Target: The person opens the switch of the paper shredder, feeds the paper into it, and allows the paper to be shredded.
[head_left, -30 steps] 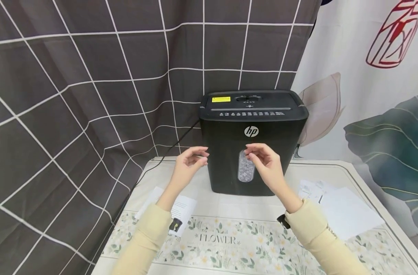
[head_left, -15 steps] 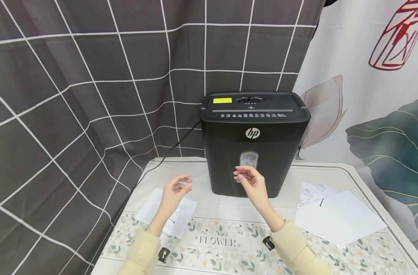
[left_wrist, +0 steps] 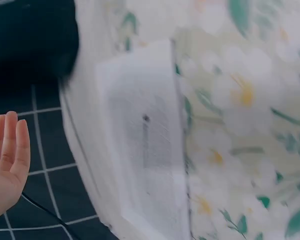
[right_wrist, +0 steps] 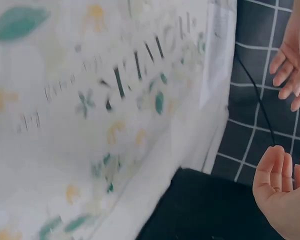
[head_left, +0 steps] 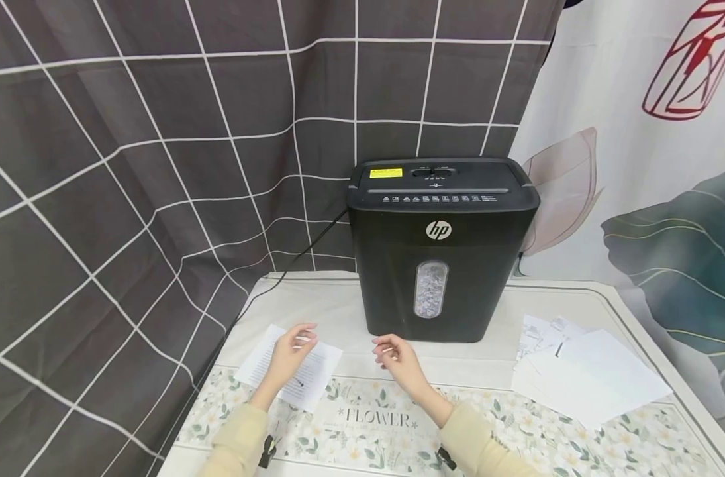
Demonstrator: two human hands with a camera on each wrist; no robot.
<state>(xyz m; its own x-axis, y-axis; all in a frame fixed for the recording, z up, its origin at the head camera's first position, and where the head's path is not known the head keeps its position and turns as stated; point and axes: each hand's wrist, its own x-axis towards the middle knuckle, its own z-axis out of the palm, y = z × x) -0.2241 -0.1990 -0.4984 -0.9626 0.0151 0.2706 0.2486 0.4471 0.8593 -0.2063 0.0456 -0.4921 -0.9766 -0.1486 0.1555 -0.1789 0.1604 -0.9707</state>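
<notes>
Printed sheet: flat on the table, left of the shredder; could slide or crease if dragged by a cuff.
Left hand: hanging over that sheet, grip released, fingers loosely bent, nothing held; contact with the paper not discernible.
Right hand: poised before the shredder's base, grip likewise slack, holding nothing.
Shredder: upright toward the back, apart from both hands; could shift if tugged by the cord.
Window: filled almost to the top with pale shreds; could clog from overfilling.
White papers: loosely overlapping at right; could fan out if brushed by a sleeve.
Table: pale, crossed in front by a floral band reading "FLOWER".
Grid curtain: dark grey, behind and to the left.
Leaf-printed curtain: pale, at right.
</notes>
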